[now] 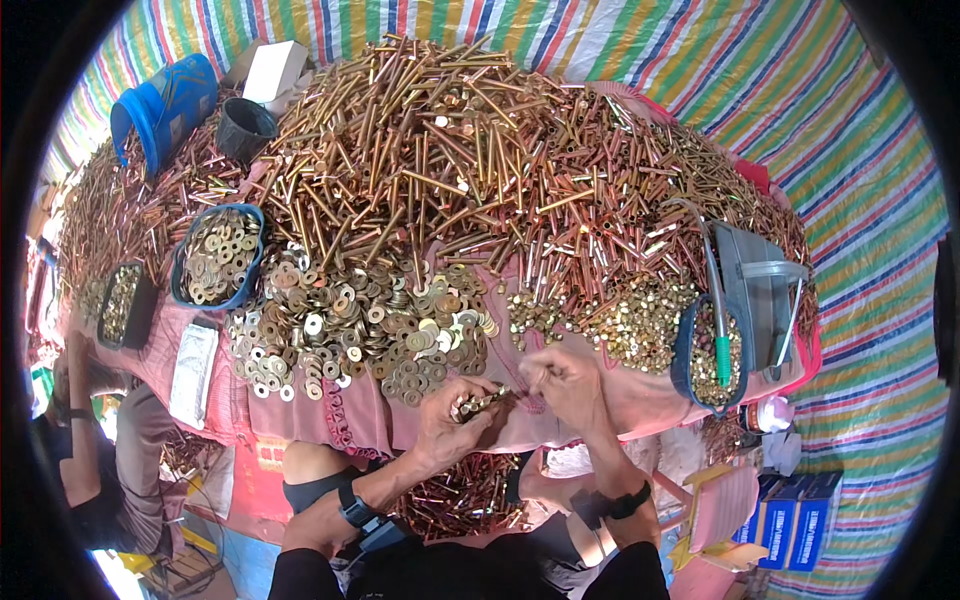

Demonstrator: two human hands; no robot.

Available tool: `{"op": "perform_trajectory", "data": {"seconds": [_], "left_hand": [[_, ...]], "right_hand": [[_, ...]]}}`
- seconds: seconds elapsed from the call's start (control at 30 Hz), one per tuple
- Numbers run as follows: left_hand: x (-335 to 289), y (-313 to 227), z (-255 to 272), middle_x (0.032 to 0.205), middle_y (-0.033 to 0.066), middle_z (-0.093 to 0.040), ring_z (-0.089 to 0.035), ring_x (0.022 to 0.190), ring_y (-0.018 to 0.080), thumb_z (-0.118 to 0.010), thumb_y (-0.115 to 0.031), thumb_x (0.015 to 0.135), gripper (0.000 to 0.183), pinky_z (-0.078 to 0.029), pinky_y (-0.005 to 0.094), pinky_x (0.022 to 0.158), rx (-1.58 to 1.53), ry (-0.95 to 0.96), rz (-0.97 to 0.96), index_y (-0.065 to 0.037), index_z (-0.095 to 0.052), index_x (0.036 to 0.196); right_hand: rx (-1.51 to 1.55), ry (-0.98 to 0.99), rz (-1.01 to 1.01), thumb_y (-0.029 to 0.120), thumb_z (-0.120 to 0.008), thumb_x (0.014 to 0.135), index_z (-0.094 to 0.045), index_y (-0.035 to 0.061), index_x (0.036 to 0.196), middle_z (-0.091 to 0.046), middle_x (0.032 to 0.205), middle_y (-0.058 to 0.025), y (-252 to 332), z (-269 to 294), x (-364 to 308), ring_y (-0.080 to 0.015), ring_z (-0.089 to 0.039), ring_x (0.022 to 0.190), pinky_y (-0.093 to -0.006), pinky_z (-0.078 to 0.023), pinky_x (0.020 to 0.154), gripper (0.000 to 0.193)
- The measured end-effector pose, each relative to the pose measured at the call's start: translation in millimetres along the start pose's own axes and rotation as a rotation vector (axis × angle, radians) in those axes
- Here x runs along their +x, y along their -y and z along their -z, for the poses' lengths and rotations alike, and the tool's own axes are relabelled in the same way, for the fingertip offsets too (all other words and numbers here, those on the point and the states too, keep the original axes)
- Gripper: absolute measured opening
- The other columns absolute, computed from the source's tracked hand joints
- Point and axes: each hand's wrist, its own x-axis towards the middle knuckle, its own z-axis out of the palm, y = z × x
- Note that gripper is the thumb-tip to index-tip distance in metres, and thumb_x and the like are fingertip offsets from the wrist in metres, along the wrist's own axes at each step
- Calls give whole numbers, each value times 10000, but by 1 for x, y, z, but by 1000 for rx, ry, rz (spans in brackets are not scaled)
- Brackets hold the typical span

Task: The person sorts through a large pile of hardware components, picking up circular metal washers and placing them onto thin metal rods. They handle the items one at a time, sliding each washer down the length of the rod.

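My left hand (452,418) is closed around a small bundle of brass-coloured fasteners (482,403), whose ends stick out past the thumb. Their exact kind is hard to make out. Just right of it, over the table's near edge, is my right hand (572,388), its fingers bent and smeared by motion; whether it holds anything is unclear. Beyond my left hand spreads a pile of flat washers (350,320). Past my right hand lies a heap of small golden nuts (640,330). A large mound of long bolts and metal sleeves (400,170) rises behind both.
A blue basket of washers (176,285) stands at left, near a dark nut tray (140,325). At right are a blue nut tub (684,375), a grey dustpan-like scoop (735,262) and a green-handled tool (723,360). More bolts (460,505) lie below the table edge. A person (85,440) sits at far left.
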Motion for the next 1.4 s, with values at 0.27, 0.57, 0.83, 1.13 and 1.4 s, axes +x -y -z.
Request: {"op": "perform_trajectory", "data": {"seconds": [0.27, 0.57, 0.83, 1.13, 1.4], "left_hand": [[3, -4, 0, 1115, 141, -736, -704, 1008, 214, -732, -5, 854, 216, -543, 351, 908, 50, -4, -16, -16, -618, 1037], [3, -10, -6, 1049, 116, -761, -727, 968, 190, -815, -52, 883, 266, -562, 332, 879, 72, -80, 52, -26, -681, 1112], [5, -10, -8, 1031, 128, -778, -746, 952, 188, -776, -40, 906, 222, -580, 320, 835, 11, -56, 89, -14, -708, 1116], [7, -9, -7, 1020, 132, -777, -744, 934, 178, -769, -36, 909, 227, -583, 322, 826, 18, -44, 40, 2, -698, 1122], [6, -8, -7, 1024, 122, -769, -740, 934, 192, -782, -53, 906, 229, -577, 319, 830, 52, -46, 42, -4, -711, 1118]], "right_hand": [[-592, -156, 87, 250, -795, 897, -772, 46, 1042, -719, 896, -145, -28, -11, 23, -306, -691, 766, -424, -534, 712, 251], [-222, 3, -63, 92, -787, 908, -735, -6, 1121, -764, 956, -123, -13, -4, 18, -196, -751, 834, -310, -581, 722, 240], [277, 238, -346, -6, -687, 985, -704, -49, 1233, -747, 1050, -92, 9, 11, -6, -137, -723, 940, -260, -589, 808, 252], [174, 178, 145, 14, -704, 958, -738, -33, 1154, -706, 1094, -101, 20, 0, -12, -165, -685, 983, -289, -555, 859, 204], [377, 164, 34, 43, -724, 991, -726, -36, 1175, -680, 1200, -95, 11, -6, -15, -128, -653, 1019, -257, -541, 846, 200]]}}
